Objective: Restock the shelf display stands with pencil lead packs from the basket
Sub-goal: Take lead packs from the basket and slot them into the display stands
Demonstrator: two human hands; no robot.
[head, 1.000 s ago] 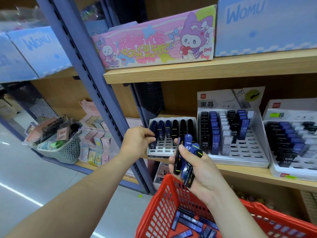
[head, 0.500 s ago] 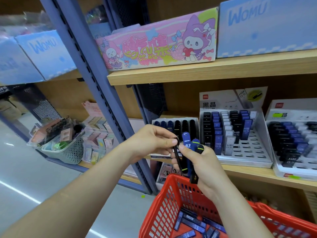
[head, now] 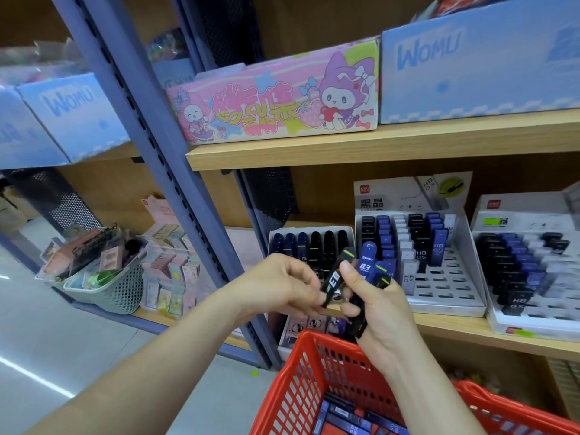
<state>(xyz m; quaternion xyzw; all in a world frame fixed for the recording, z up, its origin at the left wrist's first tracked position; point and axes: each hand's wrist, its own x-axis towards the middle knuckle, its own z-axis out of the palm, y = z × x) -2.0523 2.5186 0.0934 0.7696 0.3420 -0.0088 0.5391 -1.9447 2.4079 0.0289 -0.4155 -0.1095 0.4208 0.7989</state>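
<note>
Wooden shelving fills the wall. On the lower shelf (head: 455,324) the left stand (head: 310,229) carries a back row of dark packs like these, so it looks the likely target. Over the red basket (head: 301,381) the right hand (head: 386,315) grips a bunch of packs (head: 367,262) upright, handy for drawing off one at a time. The left hand (head: 279,287), fingers curled, pinches the black pack (head: 335,279) by its lower end, tilted out of the bunch. More packs lie in the basket.

A stationery shop: wooden shelves (head: 376,146) carry boxed goods, lead-pack display stands (head: 445,296) and a red shopping basket (head: 301,387).
</note>
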